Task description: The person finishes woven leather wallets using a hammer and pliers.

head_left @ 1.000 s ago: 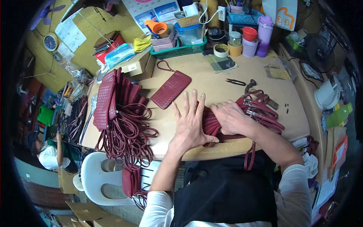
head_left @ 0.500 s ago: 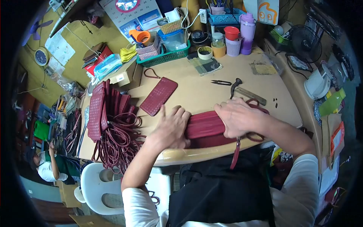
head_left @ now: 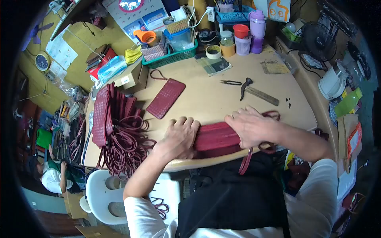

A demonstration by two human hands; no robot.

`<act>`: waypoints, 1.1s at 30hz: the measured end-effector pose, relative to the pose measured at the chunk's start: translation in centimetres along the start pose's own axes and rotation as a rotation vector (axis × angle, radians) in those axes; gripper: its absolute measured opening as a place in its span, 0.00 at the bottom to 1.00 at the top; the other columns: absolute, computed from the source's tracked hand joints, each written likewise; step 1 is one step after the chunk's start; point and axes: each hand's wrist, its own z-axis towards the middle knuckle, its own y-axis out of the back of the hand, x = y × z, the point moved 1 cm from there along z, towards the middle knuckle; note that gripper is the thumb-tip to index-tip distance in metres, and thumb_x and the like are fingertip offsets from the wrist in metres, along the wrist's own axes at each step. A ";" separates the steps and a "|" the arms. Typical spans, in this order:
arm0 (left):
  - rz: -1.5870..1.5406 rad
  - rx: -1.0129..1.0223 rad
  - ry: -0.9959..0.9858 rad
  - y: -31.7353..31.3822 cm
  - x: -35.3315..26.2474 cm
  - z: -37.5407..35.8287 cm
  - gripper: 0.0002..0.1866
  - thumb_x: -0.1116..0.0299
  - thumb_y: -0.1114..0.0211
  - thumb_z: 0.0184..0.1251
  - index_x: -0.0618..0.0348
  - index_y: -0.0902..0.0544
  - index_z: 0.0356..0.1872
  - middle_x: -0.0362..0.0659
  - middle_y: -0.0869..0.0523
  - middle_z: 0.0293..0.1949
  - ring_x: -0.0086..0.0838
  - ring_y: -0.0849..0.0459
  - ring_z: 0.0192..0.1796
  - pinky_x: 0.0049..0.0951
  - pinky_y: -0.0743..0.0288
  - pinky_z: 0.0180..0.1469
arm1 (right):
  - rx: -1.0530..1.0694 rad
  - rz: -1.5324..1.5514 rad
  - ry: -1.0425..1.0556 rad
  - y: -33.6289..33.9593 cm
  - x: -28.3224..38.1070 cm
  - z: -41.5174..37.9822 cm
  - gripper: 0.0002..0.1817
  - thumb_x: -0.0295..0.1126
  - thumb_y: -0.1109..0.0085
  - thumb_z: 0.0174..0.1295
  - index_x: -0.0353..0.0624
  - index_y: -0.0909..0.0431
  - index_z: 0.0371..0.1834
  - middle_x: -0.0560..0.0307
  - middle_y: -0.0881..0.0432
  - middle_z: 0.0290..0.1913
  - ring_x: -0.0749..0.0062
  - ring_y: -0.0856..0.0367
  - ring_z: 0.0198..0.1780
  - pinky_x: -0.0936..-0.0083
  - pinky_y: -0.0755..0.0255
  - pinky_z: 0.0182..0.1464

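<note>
A stack of dark red zippered pouches (head_left: 217, 137) lies at the table's front edge, zipper edges facing up. My left hand (head_left: 180, 137) is closed round its left end, fingers over the far side. My right hand (head_left: 251, 126) grips the right end the same way. Wrist straps hang from the stack near my right hand, one dangling past the table edge. A single woven red pouch (head_left: 166, 98) with a loop strap lies flat beyond my left hand. Further left stands a bundle of similar pouches (head_left: 104, 115), their straps (head_left: 125, 148) tangled over the table edge.
A hammer (head_left: 260, 95) and thread snips (head_left: 231, 82) lie beyond my right hand. A green basket (head_left: 170, 58), a tape roll (head_left: 213, 52) and a purple bottle (head_left: 257, 31) line the back. A white chair (head_left: 105, 198) stands at left; another person (head_left: 53, 176) is behind it.
My hands stay on the pouch stack, which looks slightly more spread between them. The hammer's head and handle show more fully as my right hand sits a little lower.
</note>
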 end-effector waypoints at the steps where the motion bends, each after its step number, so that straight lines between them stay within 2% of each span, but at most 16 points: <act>1: -0.113 0.020 0.009 1.5 -0.3 -0.6 0.43 0.57 0.22 0.35 0.60 0.31 0.57 0.50 0.25 0.51 0.44 0.27 0.61 0.45 0.33 0.63 | -0.005 -0.009 -0.003 0.2 -0.3 0.4 0.34 0.36 0.30 0.37 0.35 0.31 0.50 0.41 0.22 0.44 0.47 0.24 0.53 0.57 0.35 0.57; 3: -0.288 0.086 -0.025 -3.5 1.3 1.7 0.46 0.54 0.21 0.36 0.61 0.31 0.60 0.53 0.25 0.54 0.48 0.29 0.63 0.49 0.37 0.67 | 0.072 0.028 -0.054 -1.4 0.0 0.9 0.31 0.34 0.31 0.36 0.35 0.30 0.47 0.41 0.21 0.41 0.46 0.22 0.49 0.57 0.34 0.57; 4: -0.281 0.086 -0.017 -3.9 2.2 2.1 0.46 0.54 0.21 0.36 0.61 0.31 0.60 0.53 0.25 0.54 0.48 0.29 0.63 0.49 0.37 0.67 | -0.055 0.043 -0.023 -1.8 -0.8 1.5 0.29 0.33 0.32 0.36 0.34 0.29 0.45 0.40 0.19 0.35 0.45 0.19 0.45 0.56 0.31 0.54; 6: -0.736 -0.174 -0.150 -4.3 4.0 2.0 0.61 0.41 0.21 0.37 0.59 0.42 0.72 0.57 0.34 0.68 0.49 0.38 0.73 0.54 0.46 0.73 | -0.047 0.127 -0.030 -1.6 -1.8 1.8 0.28 0.33 0.32 0.37 0.34 0.29 0.44 0.40 0.18 0.34 0.45 0.18 0.44 0.56 0.30 0.52; 7: -0.729 -0.183 -0.145 -5.1 4.8 1.6 0.61 0.41 0.21 0.37 0.59 0.42 0.72 0.57 0.34 0.68 0.49 0.38 0.73 0.54 0.46 0.73 | -0.039 0.214 -0.053 -1.3 -2.1 2.0 0.27 0.33 0.32 0.37 0.33 0.29 0.43 0.40 0.18 0.33 0.44 0.18 0.43 0.55 0.28 0.50; 9: -1.497 -0.808 0.004 -7.6 5.6 -0.7 0.74 0.30 0.23 0.35 0.52 0.60 0.78 0.56 0.52 0.77 0.46 0.53 0.80 0.58 0.57 0.75 | -0.031 0.279 -0.115 0.2 -2.1 1.0 0.30 0.34 0.31 0.37 0.32 0.29 0.46 0.39 0.18 0.32 0.44 0.17 0.42 0.55 0.27 0.48; 10: -1.650 -0.859 0.105 -9.2 5.0 -1.6 0.71 0.23 0.34 0.42 0.44 0.70 0.78 0.52 0.62 0.80 0.41 0.63 0.81 0.57 0.61 0.76 | -0.105 0.381 -0.142 0.3 -2.5 0.7 0.33 0.34 0.30 0.36 0.32 0.28 0.49 0.38 0.18 0.34 0.44 0.17 0.43 0.57 0.27 0.49; 11: -1.808 -0.979 0.071 -12.1 3.8 -1.7 0.63 0.27 0.36 0.52 0.45 0.62 0.79 0.53 0.57 0.79 0.39 0.59 0.81 0.56 0.57 0.75 | -0.174 0.489 -0.168 0.1 -2.6 0.5 0.35 0.35 0.29 0.36 0.31 0.28 0.51 0.37 0.18 0.36 0.44 0.18 0.43 0.58 0.26 0.49; 13: -2.041 -0.761 0.181 -12.6 -1.2 -1.1 0.76 0.29 0.24 0.35 0.53 0.63 0.78 0.50 0.55 0.78 0.40 0.54 0.80 0.49 0.55 0.76 | -0.225 0.571 -0.157 -0.4 -1.8 0.9 0.39 0.35 0.27 0.37 0.31 0.29 0.57 0.38 0.17 0.41 0.49 0.17 0.46 0.61 0.27 0.51; 16: -1.741 -0.676 0.241 -15.1 -2.4 0.6 0.60 0.46 0.19 0.42 0.67 0.43 0.72 0.51 0.33 0.69 0.39 0.35 0.71 0.39 0.44 0.74 | -0.540 0.923 0.095 -1.0 1.2 2.5 0.34 0.35 0.27 0.44 0.31 0.31 0.54 0.38 0.18 0.44 0.50 0.18 0.49 0.63 0.27 0.54; 17: -2.231 -0.676 0.072 -14.5 -2.0 0.2 0.56 0.55 0.18 0.39 0.67 0.38 0.70 0.51 0.28 0.65 0.37 0.30 0.67 0.40 0.40 0.72 | -0.580 0.887 0.157 -1.8 2.0 3.3 0.34 0.34 0.28 0.44 0.32 0.31 0.54 0.37 0.19 0.45 0.46 0.18 0.49 0.60 0.27 0.53; 20: -2.303 -0.728 -0.014 -13.8 -0.6 -2.0 0.54 0.65 0.17 0.34 0.67 0.35 0.68 0.48 0.25 0.63 0.34 0.26 0.64 0.38 0.36 0.70 | -0.460 0.866 0.193 -0.1 4.9 3.4 0.33 0.35 0.26 0.44 0.33 0.29 0.52 0.37 0.19 0.44 0.43 0.19 0.47 0.59 0.26 0.51; 25: -2.103 -1.050 0.498 -15.5 1.5 -8.7 0.53 0.67 0.17 0.33 0.67 0.34 0.67 0.47 0.24 0.61 0.34 0.25 0.63 0.38 0.36 0.69 | -0.682 0.811 0.458 0.7 9.3 7.0 0.34 0.38 0.22 0.41 0.37 0.28 0.52 0.41 0.19 0.40 0.45 0.18 0.43 0.59 0.25 0.47; 28: -1.972 -1.136 0.782 -16.7 5.6 -15.3 0.52 0.68 0.17 0.32 0.67 0.33 0.66 0.47 0.23 0.61 0.33 0.25 0.63 0.38 0.35 0.69 | -0.507 0.795 0.641 0.8 12.6 9.6 0.46 0.40 0.19 0.38 0.38 0.33 0.62 0.39 0.26 0.55 0.45 0.25 0.57 0.59 0.30 0.60; 30: -1.870 -1.161 0.917 -17.7 3.3 -24.1 0.51 0.69 0.17 0.32 0.67 0.32 0.66 0.46 0.22 0.60 0.33 0.24 0.62 0.38 0.35 0.69 | -0.417 0.711 0.797 0.4 13.5 10.4 0.53 0.40 0.18 0.37 0.42 0.38 0.70 0.40 0.38 0.68 0.45 0.38 0.69 0.57 0.39 0.70; 33: -1.718 -1.136 1.061 -18.3 -4.7 -36.6 0.51 0.70 0.17 0.31 0.67 0.31 0.65 0.46 0.22 0.59 0.33 0.24 0.62 0.37 0.35 0.69 | -0.354 0.601 0.694 -2.5 10.8 11.3 0.33 0.31 0.25 0.46 0.41 0.26 0.59 0.44 0.27 0.59 0.51 0.28 0.62 0.62 0.34 0.66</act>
